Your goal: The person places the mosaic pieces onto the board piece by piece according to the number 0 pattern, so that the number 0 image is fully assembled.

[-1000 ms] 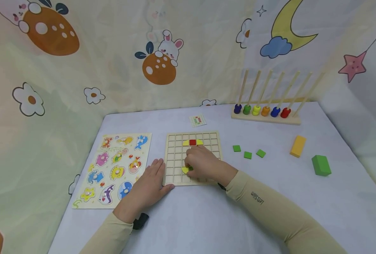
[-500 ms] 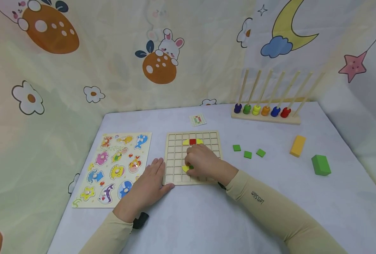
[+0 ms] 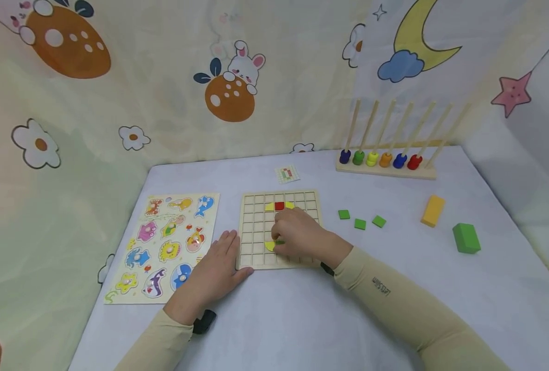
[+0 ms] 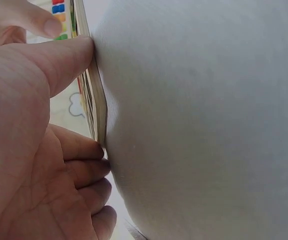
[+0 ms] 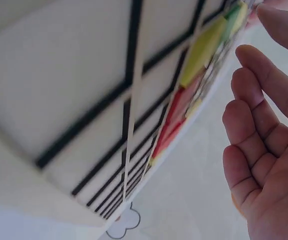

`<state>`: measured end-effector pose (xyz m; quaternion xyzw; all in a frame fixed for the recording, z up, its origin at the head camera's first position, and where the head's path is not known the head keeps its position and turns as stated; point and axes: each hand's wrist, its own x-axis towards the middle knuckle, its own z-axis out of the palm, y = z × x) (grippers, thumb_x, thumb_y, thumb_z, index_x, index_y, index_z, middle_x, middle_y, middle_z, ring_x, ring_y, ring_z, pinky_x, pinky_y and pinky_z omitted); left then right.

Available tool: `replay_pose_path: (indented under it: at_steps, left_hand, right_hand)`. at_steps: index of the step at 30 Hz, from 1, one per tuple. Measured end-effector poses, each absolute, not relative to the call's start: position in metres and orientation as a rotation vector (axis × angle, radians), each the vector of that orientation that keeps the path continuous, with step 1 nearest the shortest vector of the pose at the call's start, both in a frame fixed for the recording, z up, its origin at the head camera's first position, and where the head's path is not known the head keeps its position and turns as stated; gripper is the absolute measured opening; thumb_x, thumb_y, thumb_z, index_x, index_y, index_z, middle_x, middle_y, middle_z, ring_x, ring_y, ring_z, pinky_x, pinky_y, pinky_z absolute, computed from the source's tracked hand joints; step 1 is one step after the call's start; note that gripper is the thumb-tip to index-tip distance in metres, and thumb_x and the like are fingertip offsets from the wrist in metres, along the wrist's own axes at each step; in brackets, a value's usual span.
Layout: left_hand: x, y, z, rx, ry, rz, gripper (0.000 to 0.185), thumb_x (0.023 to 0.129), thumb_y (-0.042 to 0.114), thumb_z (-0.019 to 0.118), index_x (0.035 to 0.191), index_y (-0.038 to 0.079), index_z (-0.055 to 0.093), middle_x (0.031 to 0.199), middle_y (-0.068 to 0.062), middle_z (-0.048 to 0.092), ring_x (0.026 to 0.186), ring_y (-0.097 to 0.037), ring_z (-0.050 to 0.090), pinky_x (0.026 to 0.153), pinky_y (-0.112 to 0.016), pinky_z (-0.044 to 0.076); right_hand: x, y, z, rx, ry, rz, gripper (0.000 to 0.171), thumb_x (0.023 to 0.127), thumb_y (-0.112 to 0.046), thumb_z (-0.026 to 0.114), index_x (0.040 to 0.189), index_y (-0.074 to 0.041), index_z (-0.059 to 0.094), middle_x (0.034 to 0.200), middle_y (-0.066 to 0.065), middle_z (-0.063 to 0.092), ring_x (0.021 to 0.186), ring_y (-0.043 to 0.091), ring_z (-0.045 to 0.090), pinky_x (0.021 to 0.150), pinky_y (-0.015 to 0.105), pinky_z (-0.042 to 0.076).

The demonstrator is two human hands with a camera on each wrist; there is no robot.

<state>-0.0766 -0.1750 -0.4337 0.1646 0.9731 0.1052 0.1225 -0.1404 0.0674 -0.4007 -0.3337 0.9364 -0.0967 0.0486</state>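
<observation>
Near edge of the desk: two sleeved forearms reach in toward the wooden grid board, taken here as landmark. Left hand lies flat at the board's near left corner, fingers straight, thumb and fingertips pressed against its edge; grip released, holding nothing. Right hand rests over the board's near-centre cells, fingertips down on a small green tile that sits just beside a yellow half-round piece; whether the grip is pinching the tile or only pressing it cannot be told, though the wrist view shows the fingers loosely extended. Farther up the board, a red square sits between two yellow pieces. Left of the board, an animal peg puzzle. Right of the board, three loose green tiles, then a yellow block and a green block well apart. Beyond the board, a small pattern card; far right, a bead rack with upright rods.
</observation>
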Motion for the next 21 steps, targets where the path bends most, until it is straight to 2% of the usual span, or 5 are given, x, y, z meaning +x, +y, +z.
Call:
replay_pose_path:
  at_steps: [5, 10, 15, 21]
  left_hand:
    - [-0.077, -0.178, -0.434, 0.47, 2.849, 0.311, 0.096, 0.097, 0.055, 0.068, 0.164, -0.001, 0.027, 0.175, -0.016, 0.02, 0.165, -0.034, 0.014, 0.133, -0.052, 0.02]
    - [-0.077, -0.18, -0.436, 0.486, 2.856, 0.336, 0.096, 0.098, 0.052, 0.069, 0.163, -0.004, 0.026, 0.174, -0.018, 0.021, 0.164, -0.036, 0.015, 0.133, -0.054, 0.021]
    - [-0.077, -0.178, -0.438, 0.515, 2.856, 0.348, 0.096, 0.098, 0.053, 0.068, 0.163, -0.004, 0.027, 0.174, -0.019, 0.022, 0.164, -0.037, 0.015, 0.133, -0.054, 0.021]
    - [-0.078, -0.176, -0.438, 0.527, 2.856, 0.345, 0.096, 0.098, 0.053, 0.069, 0.163, -0.003, 0.027, 0.174, -0.018, 0.022, 0.164, -0.036, 0.015, 0.133, -0.055, 0.021]
  right_hand:
    - [-0.146, 0.082, -0.392, -0.981, 2.89, -0.361, 0.015, 0.085, -0.032, 0.084, 0.095, -0.02, 0.085, 0.088, -0.005, 0.069, 0.087, 0.014, 0.056, 0.082, 0.034, 0.046]
    - [-0.152, 0.101, -0.383, -0.904, 2.915, -0.393, 0.022, 0.086, -0.037, 0.085, 0.099, -0.019, 0.085, 0.092, -0.003, 0.07, 0.089, 0.015, 0.056, 0.085, 0.036, 0.048]
    - [-0.151, 0.128, -0.375, -0.798, 2.951, -0.409, 0.024, 0.086, -0.035, 0.086, 0.102, -0.017, 0.085, 0.097, 0.0, 0.073, 0.094, 0.018, 0.06, 0.092, 0.042, 0.05]
    - [-0.151, 0.159, -0.372, -0.669, 2.986, -0.42, 0.025, 0.086, -0.033, 0.086, 0.103, -0.015, 0.084, 0.1, 0.003, 0.073, 0.097, 0.022, 0.061, 0.091, 0.044, 0.049]
